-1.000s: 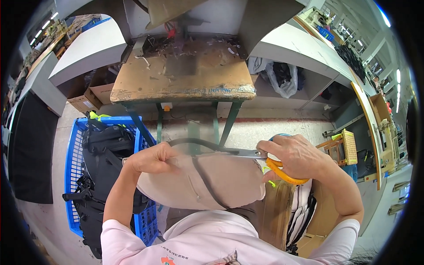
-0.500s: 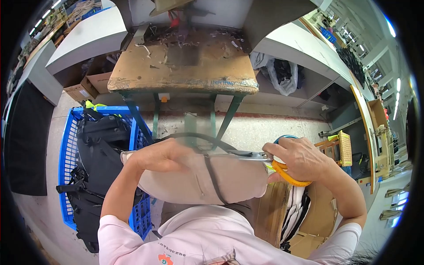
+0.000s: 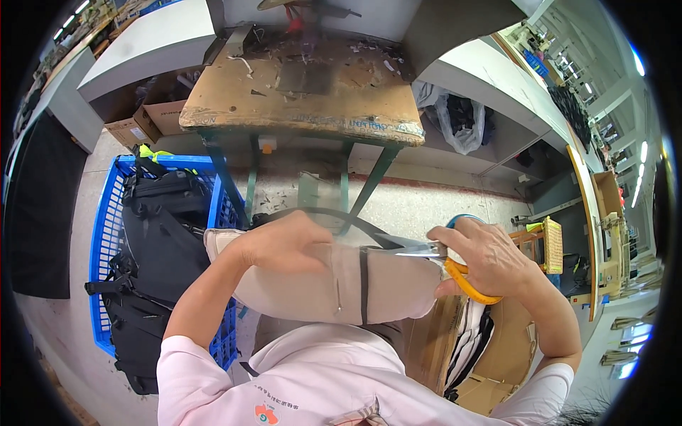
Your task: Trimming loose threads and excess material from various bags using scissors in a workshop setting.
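A beige padded fabric bag [image 3: 284,287] lies across my lap, with a short zip on its near side. A narrow black strap [image 3: 364,284] runs over it, and a darker band arches along its far side. My left hand [image 3: 288,241] is closed on the bag's upper edge, its fingertips blurred and partly hidden. In my right hand [image 3: 486,255] are scissors [image 3: 465,282] with an orange handle. Their blades point left over the bag's top edge, a little apart, with the tips close to the black strap. Whether they touch it I cannot tell.
On my left stands a blue plastic basket [image 3: 105,263] full of black bags [image 3: 160,241]. Ahead is a worn wooden table [image 3: 312,106] with scraps on it. By my right side stands an open cardboard box [image 3: 508,348] with black and white pieces. A small wooden stool [image 3: 552,245] is farther right.
My left hand has shifted slightly right along the bag. The black strap now stands straighter and farther right. The scissor blades look wider apart.
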A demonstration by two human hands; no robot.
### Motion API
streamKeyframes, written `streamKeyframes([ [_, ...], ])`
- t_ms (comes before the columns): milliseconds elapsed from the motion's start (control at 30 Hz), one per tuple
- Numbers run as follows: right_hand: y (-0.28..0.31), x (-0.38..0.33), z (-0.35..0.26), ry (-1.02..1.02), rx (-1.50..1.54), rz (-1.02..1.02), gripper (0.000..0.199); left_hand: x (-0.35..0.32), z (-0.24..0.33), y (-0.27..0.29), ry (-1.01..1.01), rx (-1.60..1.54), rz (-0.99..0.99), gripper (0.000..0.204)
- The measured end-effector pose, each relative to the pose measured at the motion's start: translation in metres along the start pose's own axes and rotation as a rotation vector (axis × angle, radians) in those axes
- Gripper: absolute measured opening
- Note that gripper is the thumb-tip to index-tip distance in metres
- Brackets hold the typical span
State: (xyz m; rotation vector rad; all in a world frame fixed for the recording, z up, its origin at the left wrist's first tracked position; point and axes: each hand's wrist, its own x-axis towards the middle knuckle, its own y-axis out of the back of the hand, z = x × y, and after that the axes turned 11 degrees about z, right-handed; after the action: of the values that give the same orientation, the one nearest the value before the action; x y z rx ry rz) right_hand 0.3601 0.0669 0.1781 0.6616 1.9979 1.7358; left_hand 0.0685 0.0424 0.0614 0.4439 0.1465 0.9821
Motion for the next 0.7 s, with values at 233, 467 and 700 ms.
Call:
streamKeyframes([
  [233,-0.01,0.009,-0.005,0.028,-0.016,-0.116,0.065,0.002,0.004,-0.017,-0.036,-0.042,0.064,0.024],
  [467,-0.014,0.013,-0.004,0.118,-0.02,-0.142,0.05,0.002,0.003,-0.017,-0.021,-0.058,0.057,0.025],
  [700,-0.022,0.011,-0.002,0.119,-0.041,-0.123,0.046,0.001,-0.002,-0.017,-0.028,-0.033,0.06,0.024],
])
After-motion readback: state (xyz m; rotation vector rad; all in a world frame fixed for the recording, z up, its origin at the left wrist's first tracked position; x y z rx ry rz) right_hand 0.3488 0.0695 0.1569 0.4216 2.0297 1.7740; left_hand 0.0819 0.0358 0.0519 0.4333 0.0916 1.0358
